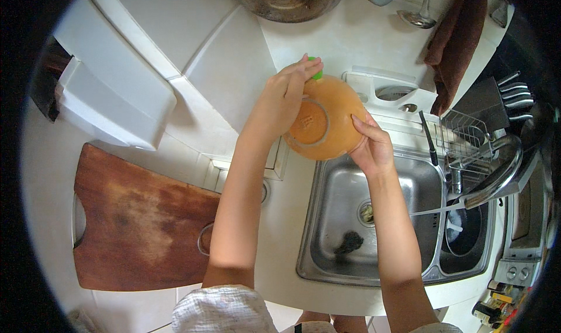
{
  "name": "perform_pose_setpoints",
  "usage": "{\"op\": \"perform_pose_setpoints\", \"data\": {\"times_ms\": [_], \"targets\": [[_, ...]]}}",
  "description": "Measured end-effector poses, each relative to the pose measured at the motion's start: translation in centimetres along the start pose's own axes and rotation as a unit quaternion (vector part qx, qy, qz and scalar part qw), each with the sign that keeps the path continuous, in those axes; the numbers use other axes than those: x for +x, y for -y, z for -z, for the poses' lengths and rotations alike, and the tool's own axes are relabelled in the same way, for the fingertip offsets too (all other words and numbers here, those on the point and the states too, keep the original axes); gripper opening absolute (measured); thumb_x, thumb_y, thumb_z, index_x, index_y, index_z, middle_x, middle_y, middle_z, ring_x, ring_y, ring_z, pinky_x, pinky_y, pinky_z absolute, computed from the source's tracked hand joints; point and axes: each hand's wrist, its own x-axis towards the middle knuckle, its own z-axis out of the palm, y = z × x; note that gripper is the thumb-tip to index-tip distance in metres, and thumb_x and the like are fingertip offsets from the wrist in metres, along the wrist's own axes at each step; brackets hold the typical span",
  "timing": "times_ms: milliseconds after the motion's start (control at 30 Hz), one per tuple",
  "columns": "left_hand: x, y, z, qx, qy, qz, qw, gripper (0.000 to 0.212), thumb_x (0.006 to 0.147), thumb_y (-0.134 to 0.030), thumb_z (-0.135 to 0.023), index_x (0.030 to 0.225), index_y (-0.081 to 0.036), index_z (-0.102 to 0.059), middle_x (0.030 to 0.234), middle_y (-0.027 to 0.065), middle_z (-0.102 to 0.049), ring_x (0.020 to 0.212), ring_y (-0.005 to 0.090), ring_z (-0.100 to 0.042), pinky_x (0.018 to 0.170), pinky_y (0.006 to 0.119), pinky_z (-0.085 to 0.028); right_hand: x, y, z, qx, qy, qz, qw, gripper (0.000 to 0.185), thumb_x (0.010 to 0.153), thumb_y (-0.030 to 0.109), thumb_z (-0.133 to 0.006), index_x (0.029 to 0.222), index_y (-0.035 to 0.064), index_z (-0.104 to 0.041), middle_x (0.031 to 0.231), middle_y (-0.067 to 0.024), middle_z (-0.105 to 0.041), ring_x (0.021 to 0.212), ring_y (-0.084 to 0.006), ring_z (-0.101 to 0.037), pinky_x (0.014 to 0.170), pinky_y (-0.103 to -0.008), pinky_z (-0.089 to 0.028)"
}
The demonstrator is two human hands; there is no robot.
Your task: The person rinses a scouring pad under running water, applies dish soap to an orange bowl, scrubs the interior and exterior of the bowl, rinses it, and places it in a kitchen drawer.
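Note:
An orange-tan bowl (344,98) is held up with its underside towards me, so its round foot ring shows. My right hand (374,144) grips it by the near right side, thumb on the outer wall. At the far left side my left hand (287,94) lies over the bowl, fingers extended past its edge. Under those fingertips is a bright green object (315,72), possibly a sponge, mostly covered. Below is the steel sink (333,201), where a dark clump (350,242) lies near the drain (367,212), which has scraps in it.
Water runs from the curved faucet (504,179) behind my right forearm. A black pan (464,232) sits in the smaller basin. At the left lies a wooden cutting board (140,223). A wire rack (469,131), knife block (477,96) and brown towel (458,48) are at the right.

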Motion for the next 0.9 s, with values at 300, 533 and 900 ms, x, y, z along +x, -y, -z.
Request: {"op": "perform_pose_setpoints", "data": {"times_ms": [300, 533, 900], "targets": [[-0.4, 0.6, 0.0, 0.122, -0.022, -0.094, 0.988, 0.037, 0.095, -0.021, -0.033, 0.117, 0.002, -0.053, 0.127, 0.0179, -0.049, 0.127, 0.0309, -0.037, 0.103, 0.036, -0.031, -4.2, -0.3, 1.0, 0.002, -0.036, 0.023, 0.999, 0.056, 0.084, 0.008, -0.051, 0.136, 0.0018, -0.031, 0.129, -0.01, -0.048, 0.118, -0.0229, -0.047, 0.096, -0.0359, -0.039], [-9.9, 1.1, -7.8, -0.036, -0.217, 0.042, 0.975, 0.042, 0.098, -0.028, -0.031, 0.106, 0.003, -0.057, 0.112, 0.0148, -0.057, 0.113, 0.0242, -0.049, 0.098, 0.033, -0.033, -13.7, -0.2, 5.8, 0.046, -0.124, 0.033, 0.991, 0.056, 0.082, 0.006, -0.054, 0.133, -0.0004, -0.033, 0.126, -0.0135, -0.049, 0.117, -0.0241, -0.048, 0.097, -0.0366, -0.039], [-23.8, 11.0, -28.8, 0.059, 0.221, 0.132, 0.965, 0.036, 0.081, -0.023, -0.061, 0.111, -0.004, -0.055, 0.111, 0.0168, -0.058, 0.106, 0.0303, -0.053, 0.088, 0.037, -0.043, -26.8, -1.2, 9.8, 0.03, -0.282, 0.022, 0.959, 0.055, 0.079, 0.006, -0.057, 0.129, -0.0052, -0.036, 0.123, -0.0168, -0.051, 0.115, -0.0252, -0.05, 0.099, -0.0363, -0.038]]}}
